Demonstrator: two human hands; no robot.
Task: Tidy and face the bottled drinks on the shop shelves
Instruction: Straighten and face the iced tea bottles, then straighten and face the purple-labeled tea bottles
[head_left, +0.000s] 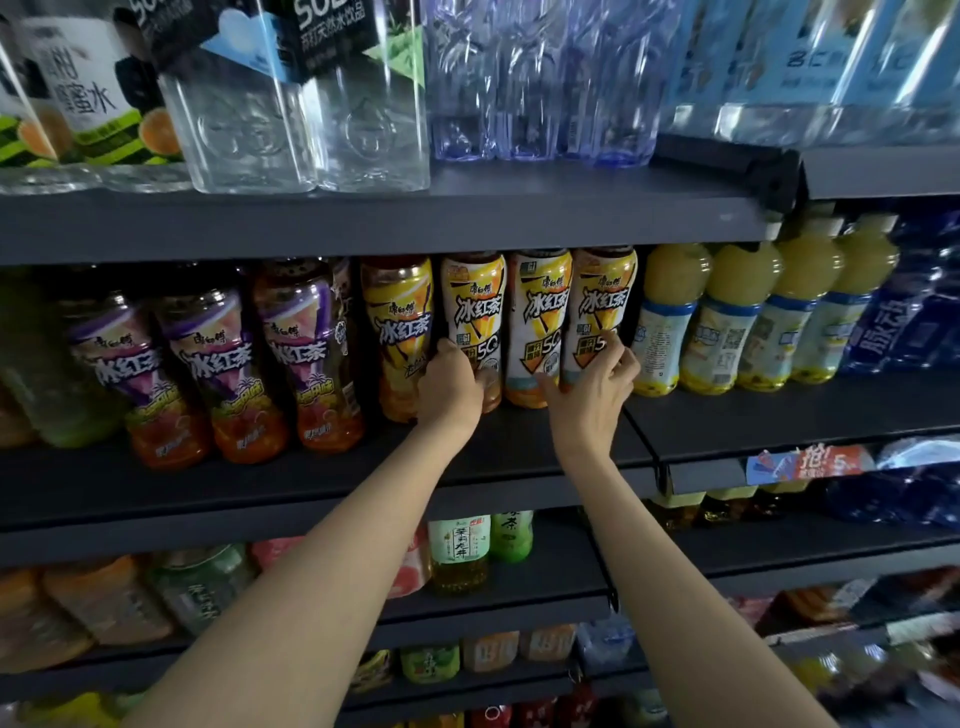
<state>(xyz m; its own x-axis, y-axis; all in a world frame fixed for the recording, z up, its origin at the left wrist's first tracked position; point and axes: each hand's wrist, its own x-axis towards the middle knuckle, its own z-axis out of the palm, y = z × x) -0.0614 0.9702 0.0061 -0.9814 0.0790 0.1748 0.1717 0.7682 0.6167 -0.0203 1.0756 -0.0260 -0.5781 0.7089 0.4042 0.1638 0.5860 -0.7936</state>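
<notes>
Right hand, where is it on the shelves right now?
In the head view, the right hand is right of centre on the middle shelf, fingers curled on the rightmost iced tea bottle, beside the yellow juice bottles.

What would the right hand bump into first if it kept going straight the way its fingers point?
Most likely nothing new: the right hand already grips the rightmost yellow iced tea bottle, so it would push that bottle back. What stands behind it is hidden.
</notes>
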